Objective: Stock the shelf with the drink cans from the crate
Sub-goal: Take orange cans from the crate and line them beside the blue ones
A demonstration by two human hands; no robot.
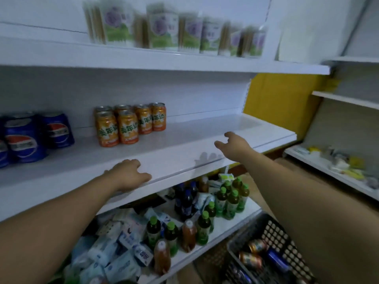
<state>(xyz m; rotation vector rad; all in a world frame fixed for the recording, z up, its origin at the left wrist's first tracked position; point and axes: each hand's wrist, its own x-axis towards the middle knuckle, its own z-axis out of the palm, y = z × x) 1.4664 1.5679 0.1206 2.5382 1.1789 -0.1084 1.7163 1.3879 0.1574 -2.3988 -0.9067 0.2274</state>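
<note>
Several orange drink cans [127, 123] stand in a cluster on the white middle shelf [184, 144], with blue cola cans [30, 136] to their left. My left hand [128, 174] rests on the shelf's front edge, fingers curled, holding nothing. Farther right, my right hand [233, 145] hovers over the bare part of the shelf with its fingers spread and empty. A dark grey crate [281, 232] sits at the bottom right and holds several orange and blue cans [256, 253].
The top shelf carries green and purple cartons [164, 27]. On the lower shelf are green-capped bottles [229, 199], dark bottles and white packets [123, 253]. A second white shelf unit [338, 167] with small items stands at the right.
</note>
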